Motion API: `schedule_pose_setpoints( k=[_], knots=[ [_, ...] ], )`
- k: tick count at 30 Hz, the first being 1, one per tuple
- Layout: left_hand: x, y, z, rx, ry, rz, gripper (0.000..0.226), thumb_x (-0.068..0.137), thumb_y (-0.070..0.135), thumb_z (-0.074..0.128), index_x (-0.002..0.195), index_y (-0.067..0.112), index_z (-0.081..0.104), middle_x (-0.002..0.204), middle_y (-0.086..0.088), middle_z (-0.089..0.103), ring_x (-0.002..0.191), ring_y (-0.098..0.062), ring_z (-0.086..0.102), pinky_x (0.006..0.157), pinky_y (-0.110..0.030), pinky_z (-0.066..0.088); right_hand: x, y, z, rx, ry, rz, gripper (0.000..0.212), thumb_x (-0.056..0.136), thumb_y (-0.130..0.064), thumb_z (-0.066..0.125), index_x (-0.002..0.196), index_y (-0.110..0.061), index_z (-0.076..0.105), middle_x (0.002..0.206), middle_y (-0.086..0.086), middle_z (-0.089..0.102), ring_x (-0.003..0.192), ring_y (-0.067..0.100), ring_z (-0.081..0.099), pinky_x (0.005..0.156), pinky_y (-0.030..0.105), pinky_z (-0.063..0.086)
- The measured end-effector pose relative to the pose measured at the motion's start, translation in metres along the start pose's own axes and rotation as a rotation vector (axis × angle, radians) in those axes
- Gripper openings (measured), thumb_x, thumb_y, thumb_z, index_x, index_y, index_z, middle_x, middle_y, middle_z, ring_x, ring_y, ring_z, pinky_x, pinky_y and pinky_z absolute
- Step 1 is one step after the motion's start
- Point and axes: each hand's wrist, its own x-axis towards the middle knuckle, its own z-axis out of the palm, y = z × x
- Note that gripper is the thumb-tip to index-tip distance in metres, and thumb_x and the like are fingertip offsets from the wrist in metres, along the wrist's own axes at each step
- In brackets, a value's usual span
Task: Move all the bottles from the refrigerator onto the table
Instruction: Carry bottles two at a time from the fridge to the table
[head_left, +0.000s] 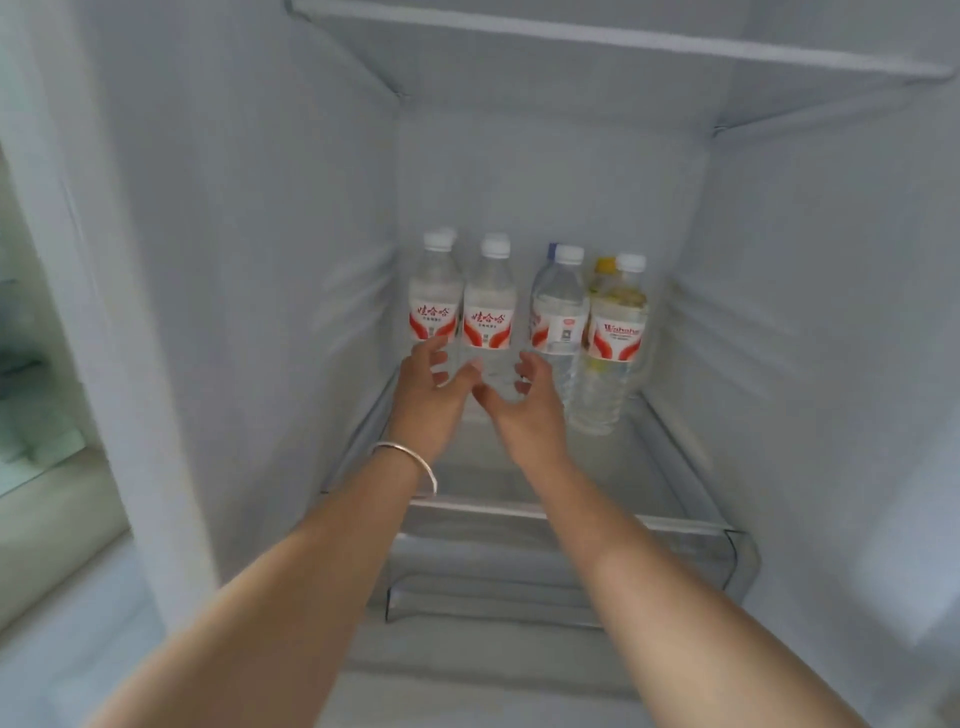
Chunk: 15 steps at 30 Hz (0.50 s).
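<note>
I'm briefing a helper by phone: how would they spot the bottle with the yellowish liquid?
Look at the refrigerator shelf where four front bottles stand in a row. Take the rightmost bottle, nearest the right wall. Unlike its clear neighbours, it holds pale yellowish liquid and its red label reads in Latin letters.

Domestic kitchen setting, viewed into an open refrigerator (519, 171). White interior walls, a glass shelf (597, 457), a clear drawer (519, 566) beneath and labelled drink bottles (488, 306) indicate household use. Surroundings beyond the cabinet are indistinct.
</note>
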Motion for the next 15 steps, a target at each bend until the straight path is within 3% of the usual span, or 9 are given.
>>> schedule_pose_setpoints(
  k=[5, 8, 11, 15],
  knots=[
    [0.044, -0.013, 0.003, 0.113, 0.223, 0.112, 0.041, 0.08, 0.023, 0.069, 0.117, 0.017, 0.054, 0.096, 0.011, 0.04, 0.111, -0.022, 0.048, 0.1, -0.034, 0.039, 0.038, 0.006, 0.021, 0.072, 0.021, -0.027, 0.077, 0.077, -0.029, 0.073, 0.141, -0.02, 0.03, 0.143, 0.0, 0.043, 0.13, 0.017, 0.042, 0.099, 0.025, 0.034],
    [0.062, -0.028, 0.012, 0.086, 0.295, 0.092, 0.05, 0.075, 0.026, 0.072, 0.119, 0.018, 0.05, 0.106, 0.008, 0.039, 0.116, -0.021, 0.045, 0.1, -0.031, 0.037, 0.054, 0.009, 0.034, 0.049, 0.1, -0.06, 0.082, 0.075, -0.036, 0.074, 0.141, -0.021, 0.028, 0.142, -0.002, 0.043, 0.129, 0.014, 0.042, 0.096, 0.024, 0.034],
    [0.078, -0.035, 0.016, -0.018, 0.324, 0.117, 0.048, 0.07, 0.027, 0.077, 0.109, 0.018, 0.05, 0.1, 0.012, 0.05, 0.097, -0.011, 0.053, 0.084, -0.017, 0.043, 0.068, 0.015, 0.041, 0.034, 0.139, -0.037, 0.088, 0.075, -0.047, 0.072, 0.143, -0.021, 0.023, 0.142, 0.0, 0.044, 0.128, 0.017, 0.045, 0.1, 0.031, 0.04],
    [0.092, -0.041, 0.014, 0.013, 0.318, 0.101, 0.043, 0.068, 0.035, 0.079, 0.096, 0.016, 0.053, 0.09, 0.006, 0.057, 0.075, -0.002, 0.057, 0.066, -0.013, 0.045, 0.078, 0.022, 0.05, 0.0, 0.159, -0.036, 0.081, 0.071, -0.058, 0.069, 0.135, -0.022, 0.034, 0.131, 0.0, 0.052, 0.117, 0.017, 0.053, 0.097, 0.039, 0.048]
  ],
)
